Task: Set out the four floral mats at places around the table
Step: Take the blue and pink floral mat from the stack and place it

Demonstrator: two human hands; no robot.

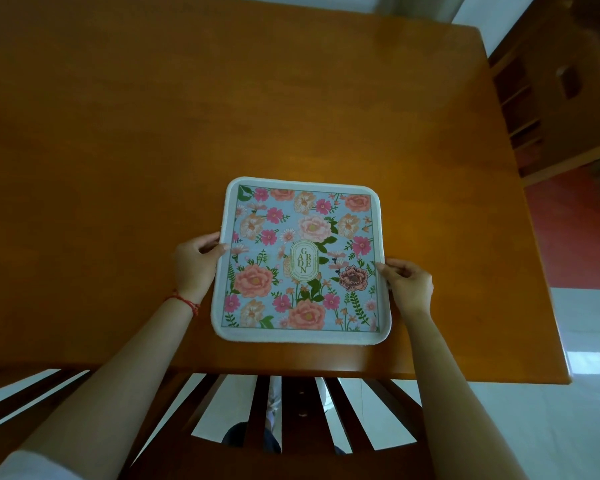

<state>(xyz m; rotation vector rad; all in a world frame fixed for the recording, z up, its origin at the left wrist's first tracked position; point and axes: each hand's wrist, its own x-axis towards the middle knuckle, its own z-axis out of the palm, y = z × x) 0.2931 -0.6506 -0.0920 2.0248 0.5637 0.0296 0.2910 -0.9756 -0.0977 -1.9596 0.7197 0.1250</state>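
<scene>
A floral mat [302,261] lies flat near the table [118,150] edge, squared to the slatted chair [257,410] below it, apparently to mark that seat's place; the left hand [194,263] and right hand [407,284] each pinch a side border, fingers clamped there, seemingly to align it; other mats unseen

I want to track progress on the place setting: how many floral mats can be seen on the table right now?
1. The floral mat lies at the table's near edge, held at its sides by the left hand and right hand. Others may be stacked underneath; cannot tell.
</scene>
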